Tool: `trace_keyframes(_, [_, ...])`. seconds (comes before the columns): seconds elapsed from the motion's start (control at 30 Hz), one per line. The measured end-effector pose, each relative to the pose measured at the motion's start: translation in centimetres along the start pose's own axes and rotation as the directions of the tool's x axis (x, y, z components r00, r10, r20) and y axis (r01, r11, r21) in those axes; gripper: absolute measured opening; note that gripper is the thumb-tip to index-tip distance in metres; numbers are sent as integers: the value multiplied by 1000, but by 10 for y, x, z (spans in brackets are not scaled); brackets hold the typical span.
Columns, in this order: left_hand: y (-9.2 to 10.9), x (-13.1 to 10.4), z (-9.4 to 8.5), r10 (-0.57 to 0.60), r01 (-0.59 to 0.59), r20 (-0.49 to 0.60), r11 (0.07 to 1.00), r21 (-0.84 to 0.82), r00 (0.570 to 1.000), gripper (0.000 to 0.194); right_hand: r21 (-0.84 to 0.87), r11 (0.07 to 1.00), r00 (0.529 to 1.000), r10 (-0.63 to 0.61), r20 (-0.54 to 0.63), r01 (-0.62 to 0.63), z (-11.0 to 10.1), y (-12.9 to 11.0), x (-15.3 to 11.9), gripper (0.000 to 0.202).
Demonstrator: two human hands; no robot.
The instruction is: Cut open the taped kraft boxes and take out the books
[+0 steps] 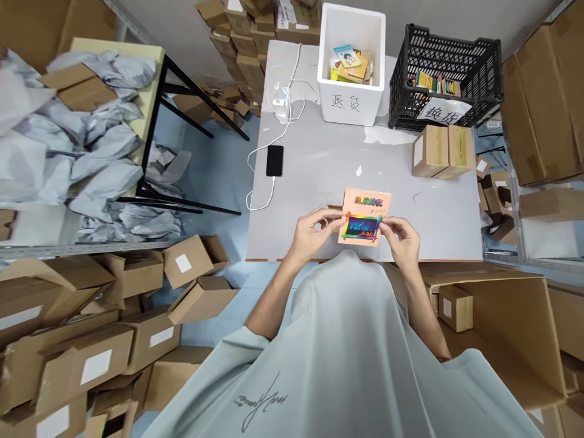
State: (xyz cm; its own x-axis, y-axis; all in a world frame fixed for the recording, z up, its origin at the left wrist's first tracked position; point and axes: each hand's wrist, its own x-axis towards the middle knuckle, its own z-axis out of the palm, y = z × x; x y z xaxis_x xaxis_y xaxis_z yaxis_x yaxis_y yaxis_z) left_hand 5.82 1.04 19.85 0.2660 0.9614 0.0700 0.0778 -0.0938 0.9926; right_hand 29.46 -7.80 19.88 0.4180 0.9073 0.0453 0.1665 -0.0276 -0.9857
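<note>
Near the middle of the bench's (314,176) near edge, a pink booklet (360,201) was face up, tilted slightly, between the two hands. The left hand (310,234) was pinched on its left edge and the right hand (404,242) on its right edge, thumbs and forefingers closed. Holding opposite sides suited so flat a thing (a light grip was best, as squeezing inward could have bowed the cover), and fingertips at the margins left the rainbow-framed picture (362,228) readable. Whether its lower edge touched the bench could not be told. The black smartphone (274,160) and its white cable (272,193) lay towards the left edge, and the two cardboard boxes (431,149) (460,149) stood by the right edge, leaving elbow room.
</note>
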Motion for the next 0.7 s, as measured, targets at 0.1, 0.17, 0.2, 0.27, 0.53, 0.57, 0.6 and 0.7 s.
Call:
trace_keyframes(0.1, [0,0,-3,70,-70,29,997,21,997,30,-39,999,999,14,46,-12,-4,-4,0,26])
trace_keyframes(0.17, [0,0,-5,102,-104,68,994,24,992,30,-54,998,998,32,58,-29,-8,-6,0,28])
trace_keyframes(0.2, [0,0,-6,105,-107,86,994,23,991,32,-57,998,997,35,68,-32,-9,-6,1,28])
trace_keyframes(0.27, [0,0,-7,83,-86,108,996,23,991,34,-54,998,996,32,85,-27,-11,-7,2,28])
trace_keyframes(0.53, [-1,0,-2,-213,220,128,975,-39,969,51,10,970,962,241,126,-244,-2,-4,3,47])
trace_keyframes(0.57, [-2,0,-2,-239,248,131,967,-58,962,54,15,965,956,259,136,-263,0,-4,2,50])
trace_keyframes(0.6, [-4,0,-1,-257,268,131,961,-73,957,55,15,961,952,270,142,-275,1,-3,2,52])
trace_keyframes(0.7, [-9,-1,-1,-284,295,117,951,-90,952,57,-4,961,952,273,142,-275,3,0,2,53])
